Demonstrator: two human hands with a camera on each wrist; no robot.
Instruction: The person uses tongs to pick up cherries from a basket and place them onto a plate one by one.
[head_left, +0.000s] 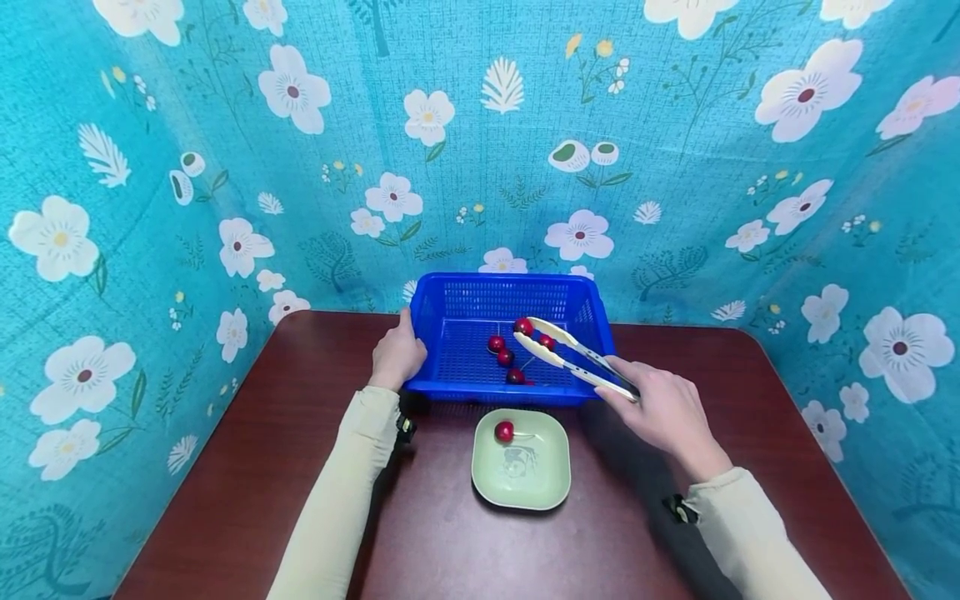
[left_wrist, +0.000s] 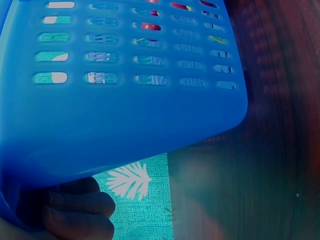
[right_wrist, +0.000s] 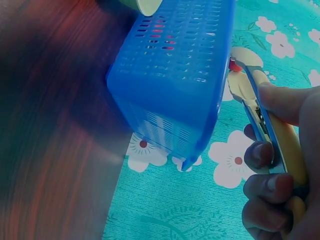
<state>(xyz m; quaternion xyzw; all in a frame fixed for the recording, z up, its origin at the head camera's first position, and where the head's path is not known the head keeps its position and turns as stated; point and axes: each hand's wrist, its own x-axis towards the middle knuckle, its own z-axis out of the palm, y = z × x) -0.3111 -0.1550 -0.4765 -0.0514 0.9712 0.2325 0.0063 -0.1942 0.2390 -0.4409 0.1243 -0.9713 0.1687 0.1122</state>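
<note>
Red cherry to pick out, prob.: squeezing tongs w/ R hand to nip it over blue basket, gripping basket's side w/ L hand, nxt prob. calls for gentle trip to green plate nearby.

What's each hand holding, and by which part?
Left hand: the blue basket, by its left rim. Right hand: the tongs, by the handles; a cherry shows at their tips.

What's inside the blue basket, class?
At least four red cherries lie in the blue basket; the tongs hold another. Whatever the tongs or near rim cover cannot be seen.
</note>
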